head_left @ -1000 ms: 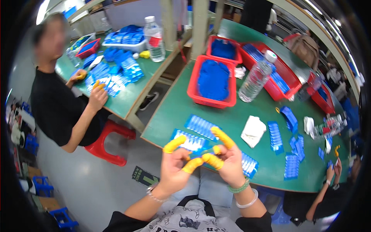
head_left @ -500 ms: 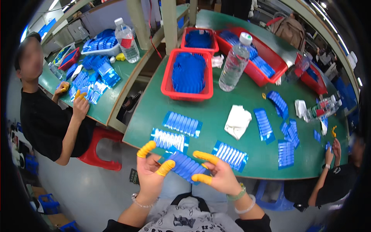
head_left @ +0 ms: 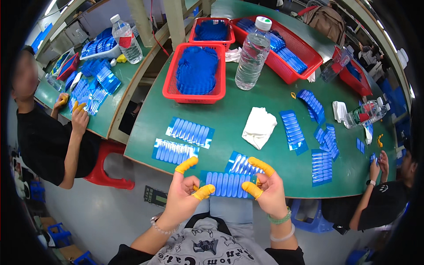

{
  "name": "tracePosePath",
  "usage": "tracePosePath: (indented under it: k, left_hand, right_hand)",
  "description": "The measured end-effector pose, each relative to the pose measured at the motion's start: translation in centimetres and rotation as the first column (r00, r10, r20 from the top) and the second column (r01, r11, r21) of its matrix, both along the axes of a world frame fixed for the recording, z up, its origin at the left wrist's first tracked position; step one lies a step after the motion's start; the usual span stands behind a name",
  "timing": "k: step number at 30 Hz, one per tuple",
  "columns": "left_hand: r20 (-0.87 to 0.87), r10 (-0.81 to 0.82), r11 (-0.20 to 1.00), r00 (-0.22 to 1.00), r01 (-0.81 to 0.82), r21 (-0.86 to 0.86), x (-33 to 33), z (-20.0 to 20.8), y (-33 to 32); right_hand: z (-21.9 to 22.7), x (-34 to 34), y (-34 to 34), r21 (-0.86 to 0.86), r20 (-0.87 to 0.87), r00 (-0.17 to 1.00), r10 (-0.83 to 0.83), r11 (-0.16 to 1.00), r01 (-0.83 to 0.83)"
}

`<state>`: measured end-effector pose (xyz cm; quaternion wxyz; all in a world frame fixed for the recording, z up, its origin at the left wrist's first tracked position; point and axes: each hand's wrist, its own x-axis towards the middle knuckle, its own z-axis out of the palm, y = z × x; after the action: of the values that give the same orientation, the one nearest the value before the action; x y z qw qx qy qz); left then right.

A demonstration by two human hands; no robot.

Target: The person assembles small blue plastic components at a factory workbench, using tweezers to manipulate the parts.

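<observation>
A blue sheet with a row of rounded oblong pads (head_left: 227, 184) is held level at the near table edge, pinched at its two ends. My left hand (head_left: 181, 194) has its left end between thumb and fingers, while my right hand (head_left: 271, 194) grips the right end. Yellow finger covers show on the thumbs and index fingers of both hands. Just behind the held sheet lies another padded sheet (head_left: 237, 161), partly hidden. Two more, an upper sheet (head_left: 191, 132) and a lower sheet (head_left: 175, 151), rest beyond my left hand.
A folded white cloth (head_left: 259, 128) lies mid-table. Behind it stand a water bottle (head_left: 253, 57), a red basket (head_left: 193, 97) of blue pieces and a long red basket (head_left: 310, 70). Several blue sheets (head_left: 293, 131) lie to the right. Co-workers sit at left (head_left: 48, 141) and right (head_left: 384, 198).
The held sheet was tilted down to the right and now lies level, its pads facing up. My right hand has shifted slightly rightward, and the head view has moved a little.
</observation>
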<state>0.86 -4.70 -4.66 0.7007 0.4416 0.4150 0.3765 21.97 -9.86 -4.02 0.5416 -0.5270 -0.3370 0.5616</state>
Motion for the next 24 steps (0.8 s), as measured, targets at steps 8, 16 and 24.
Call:
tracePosePath:
  k: [8, 16, 24]
  left_hand:
    - [-0.494, 0.035, 0.851, 0.868, 0.234, 0.470, 2.7, -0.7, 0.5]
    - [-0.643, 0.356, 0.489, 0.679, 0.450, 0.747, 6.0, -0.5, 3.6]
    - [-0.532, 0.348, 0.536, 0.772, 0.302, 0.788, 4.0, -0.5, 1.7]
  right_hand:
    - [-1.0, 1.7, -3.0, -0.036, 0.317, 0.945, -0.079, 0.995, 0.095]
    - [-0.1, 3.1, -0.8, 0.172, 0.822, 0.468, -0.324, 0.925, 0.338]
    - [-1.0, 12.2, 4.3, 0.438, 0.893, -0.179, -0.414, 0.890, 0.127]
